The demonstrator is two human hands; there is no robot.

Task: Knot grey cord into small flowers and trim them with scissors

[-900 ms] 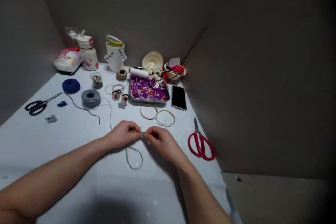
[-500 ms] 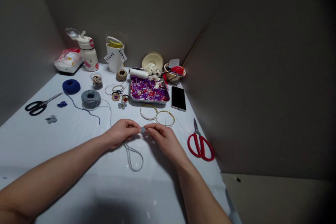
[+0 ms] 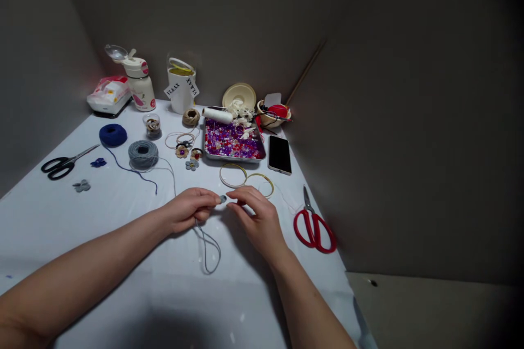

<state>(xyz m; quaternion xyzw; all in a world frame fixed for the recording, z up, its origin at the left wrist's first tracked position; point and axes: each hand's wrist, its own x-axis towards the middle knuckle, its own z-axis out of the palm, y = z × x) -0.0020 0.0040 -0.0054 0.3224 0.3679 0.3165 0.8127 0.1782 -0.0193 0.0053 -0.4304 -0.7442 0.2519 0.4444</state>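
Note:
Between the fingertips of my left hand [image 3: 192,209] is a small grey-blue piece [image 3: 223,199], perhaps of cord; its exact kind is too small to make out. My right hand [image 3: 257,217] is just to its right, thumb and fingers apart, with nothing visible between them. A loop of grey cord [image 3: 212,253] hangs below my left hand onto the table. More grey cord runs from the grey cord ball [image 3: 143,153] toward that hand. Two gold-coloured rings [image 3: 233,175] lie just beyond my hands.
Red-handled scissors [image 3: 314,228] lie at the right, black-handled scissors [image 3: 67,164] at the left. A metal tray [image 3: 234,158] of beads stands at the back, beside a phone [image 3: 279,154]. Blue yarn [image 3: 113,134], flower pieces [image 3: 82,186], a bottle [image 3: 142,92] and a white cup [image 3: 181,99] are farther left.
My right fingers have let go of the small grey-blue piece and opened slightly away from it. My left hand still pinches it. The hanging cord loop has shifted a little.

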